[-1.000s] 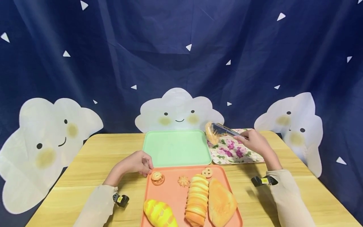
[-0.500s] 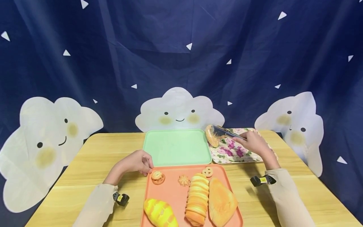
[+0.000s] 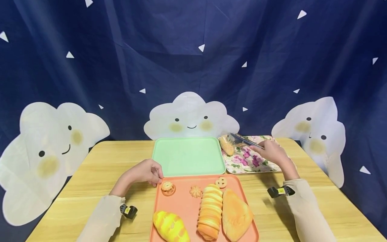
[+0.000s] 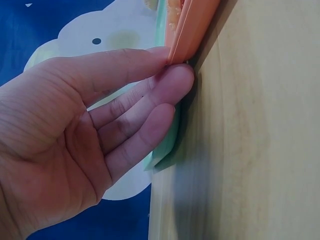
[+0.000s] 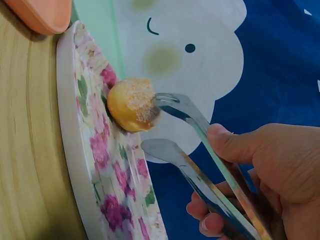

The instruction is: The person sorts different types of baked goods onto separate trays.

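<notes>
My right hand (image 3: 272,152) grips metal tongs (image 5: 212,160) over the floral tray (image 3: 242,165). A crumb-topped bread roll (image 5: 131,106) lies at that tray's left side. In the right wrist view the tongs are spread; one tip overlaps the roll, the other stands apart from it. My left hand (image 3: 147,172) pinches the far left corner of the orange tray (image 3: 181,205) between thumb and finger, as the left wrist view shows. On this tray are a yellow striped bread (image 3: 170,227), a long ridged bread (image 3: 209,211), a flat triangular bread (image 3: 235,215) and several small cookies.
A mint green tray (image 3: 188,156) lies behind the orange one, left of the floral tray. All rest on a wooden table (image 3: 99,164). A dark blue curtain (image 3: 169,60) with cloud faces hangs at the back.
The bread roll has come down onto the floral tray, and the tongs have spread and shifted slightly right of it. My left hand has stayed at the orange tray's corner.
</notes>
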The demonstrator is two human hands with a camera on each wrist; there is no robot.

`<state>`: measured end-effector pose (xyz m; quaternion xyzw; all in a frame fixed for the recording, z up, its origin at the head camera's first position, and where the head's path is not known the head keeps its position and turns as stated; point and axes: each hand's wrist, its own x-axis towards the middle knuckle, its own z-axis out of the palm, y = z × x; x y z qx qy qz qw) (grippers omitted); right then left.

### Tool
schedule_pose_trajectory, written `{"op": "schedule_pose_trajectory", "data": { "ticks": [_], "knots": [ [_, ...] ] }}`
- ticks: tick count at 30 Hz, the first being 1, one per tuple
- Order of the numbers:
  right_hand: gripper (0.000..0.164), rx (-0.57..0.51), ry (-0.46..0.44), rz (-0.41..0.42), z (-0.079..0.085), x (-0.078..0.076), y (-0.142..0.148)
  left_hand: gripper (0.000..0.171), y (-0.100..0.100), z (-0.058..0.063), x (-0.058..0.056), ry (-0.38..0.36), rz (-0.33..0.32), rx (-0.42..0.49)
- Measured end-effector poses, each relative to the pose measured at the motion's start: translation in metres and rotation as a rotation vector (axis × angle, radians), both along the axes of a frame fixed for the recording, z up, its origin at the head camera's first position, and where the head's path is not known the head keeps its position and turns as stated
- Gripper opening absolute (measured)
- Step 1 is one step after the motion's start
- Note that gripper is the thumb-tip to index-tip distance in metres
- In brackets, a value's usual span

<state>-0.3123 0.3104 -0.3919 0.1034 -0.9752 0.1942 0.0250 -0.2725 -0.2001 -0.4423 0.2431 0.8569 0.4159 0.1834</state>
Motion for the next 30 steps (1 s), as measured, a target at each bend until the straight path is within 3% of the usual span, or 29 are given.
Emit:
{"op": "schedule_pose_trajectory", "data": {
  "ticks": [11, 18, 21, 25, 30],
  "knots": [
    [0.053, -0.004, -0.001, 0.03, 0.005, 0.002, 0.0, 0.006, -0.001, 0.0, 0.001, -0.002, -0.007, 0.009],
    [0.045, -0.073, 0.021, 0.03, 0.018, 0.007, 0.001, 0.007, -0.001, 0.0, 0.0, -0.001, -0.004, -0.002],
    [0.041, -0.113, 0.046, 0.065, 0.025, 0.01, -0.002, 0.007, -0.001, 0.001, 0.001, -0.002, -0.002, -0.005],
    [0.052, -0.139, 0.061, 0.128, 0.035, 0.019, -0.015, 0.008, 0.0, 0.0, 0.001, 0.002, 0.005, -0.008],
    [0.043, -0.149, 0.109, 0.211, 0.049, 0.037, -0.042, 0.008, 0.001, 0.001, 0.001, 0.001, 0.012, -0.019]
  ]
}}
